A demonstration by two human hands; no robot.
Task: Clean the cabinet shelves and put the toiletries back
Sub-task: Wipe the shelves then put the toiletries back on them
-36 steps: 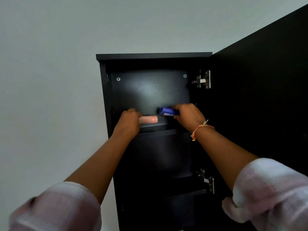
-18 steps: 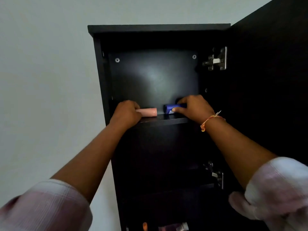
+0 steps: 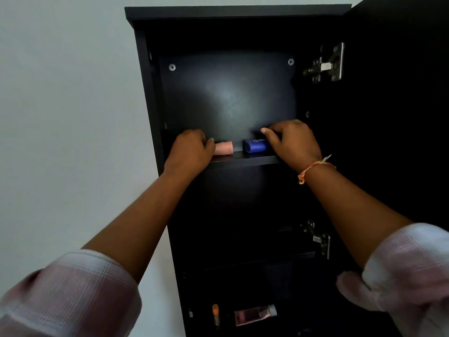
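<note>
A tall black cabinet (image 3: pixel 145 93) stands open before me. On its top shelf (image 3: pixel 245 160) lie a pink tube (image 3: pixel 223 148) and a blue bottle (image 3: pixel 255 145), both on their sides. My left hand (image 3: pixel 188 152) grips the left end of the pink tube. My right hand (image 3: pixel 292 142) curls round the right part of the blue bottle, whose round end faces left. The far ends of both items are hidden by my hands.
The cabinet door (image 3: pixel 393 117) hangs open on the right with metal hinges (image 3: pixel 325 64). The middle shelf (image 3: pixel 250 263) is dark. Lower down lie a pink-and-white tube (image 3: pixel 255 314) and a small orange item (image 3: pixel 215 312). A pale wall (image 3: pixel 68 117) is on the left.
The view has moved closer to the cabinet and tilted down. Both hands have lowered the tube and the bottle onto the top shelf, and the lower items have come into view.
</note>
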